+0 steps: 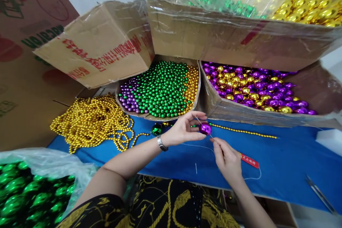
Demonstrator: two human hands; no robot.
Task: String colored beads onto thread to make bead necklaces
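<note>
Hands [184,128] [227,158] hold a purple bead [205,128] on a thin needle [212,136]

Two hands are counted: one left hand [187,128], one right hand [227,158]. One large purple bead [205,128] and one thin rod [211,136] are held. On one desk [280,165], one large green bead [156,129], one gold strand pile [91,119], one straight gold strand [245,131], one red tag [250,160], one pair of tweezers [320,193] and one white sliver [196,168] are logged. Three open boxes are tallied: middle box [199,91], right box [240,110], upper box [200,39]. Three bead colours are seen in the middle box, two in the right. One plastic bag [87,167] is added. Strands in the pile and boxed beads can't be counted.
</note>
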